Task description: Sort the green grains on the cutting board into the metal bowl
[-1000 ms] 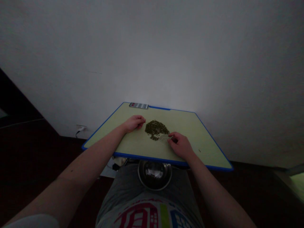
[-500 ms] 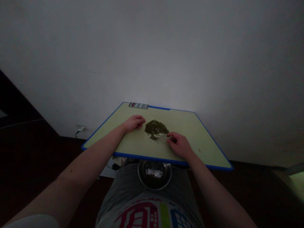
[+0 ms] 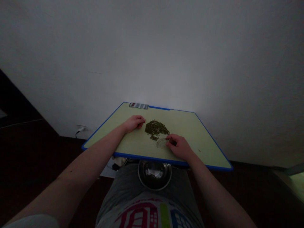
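A heap of small dark green grains, like mung beans, lies on a pale yellow tabletop with a blue rim. My left hand rests on the board just left of the heap, its fingers curled and closed; whether anything is in them is hidden. At the heap's near right side, my right hand pinches a clear, round-edged piece, perhaps a plastic lid or shallow dish. Its curved edge lies at the board, just in front of the loose grains. Its far part is covered by my fingers.
A shiny metal bowl sits on my lap below the near edge, with dark contents at its bottom. A phone lies at the back left of the board. One small brown sliver lies to the right. The wall stands behind.
My right hand has drawn slightly toward me with the clear piece, away from the heap. The left hand stays in place.
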Demonstrator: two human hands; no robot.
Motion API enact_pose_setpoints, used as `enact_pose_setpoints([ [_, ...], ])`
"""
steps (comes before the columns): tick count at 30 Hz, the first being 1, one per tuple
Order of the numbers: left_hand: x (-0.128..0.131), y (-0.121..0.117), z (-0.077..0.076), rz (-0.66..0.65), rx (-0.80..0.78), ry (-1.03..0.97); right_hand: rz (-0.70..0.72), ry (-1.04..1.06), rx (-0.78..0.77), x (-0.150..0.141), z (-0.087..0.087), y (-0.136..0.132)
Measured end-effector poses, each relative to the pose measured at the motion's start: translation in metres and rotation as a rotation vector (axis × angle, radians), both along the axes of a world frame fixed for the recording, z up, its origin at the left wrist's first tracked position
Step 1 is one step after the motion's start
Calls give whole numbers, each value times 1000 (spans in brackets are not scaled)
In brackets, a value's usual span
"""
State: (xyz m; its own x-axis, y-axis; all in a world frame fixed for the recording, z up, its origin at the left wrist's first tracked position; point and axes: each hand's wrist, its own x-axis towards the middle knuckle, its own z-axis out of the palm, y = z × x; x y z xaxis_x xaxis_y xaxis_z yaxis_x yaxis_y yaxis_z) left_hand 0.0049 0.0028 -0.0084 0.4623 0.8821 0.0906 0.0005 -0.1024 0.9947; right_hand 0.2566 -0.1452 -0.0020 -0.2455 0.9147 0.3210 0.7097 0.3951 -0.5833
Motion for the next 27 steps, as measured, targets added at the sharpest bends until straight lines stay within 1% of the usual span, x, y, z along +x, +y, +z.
enact_pose_setpoints([
  [9, 0, -1, 1, 9, -17, 5, 171, 19, -71, -1, 5, -6],
  [14, 1, -2, 2, 17, -20, 0, 157, 41, -91, -2, 3, -6],
  [21, 0, -2, 2, -6, -8, -17, 241, 8, -88, -2, 6, -7],
  [27, 0, -1, 0, 0, -1, -20, 253, 30, -125, -1, 7, -11],
])
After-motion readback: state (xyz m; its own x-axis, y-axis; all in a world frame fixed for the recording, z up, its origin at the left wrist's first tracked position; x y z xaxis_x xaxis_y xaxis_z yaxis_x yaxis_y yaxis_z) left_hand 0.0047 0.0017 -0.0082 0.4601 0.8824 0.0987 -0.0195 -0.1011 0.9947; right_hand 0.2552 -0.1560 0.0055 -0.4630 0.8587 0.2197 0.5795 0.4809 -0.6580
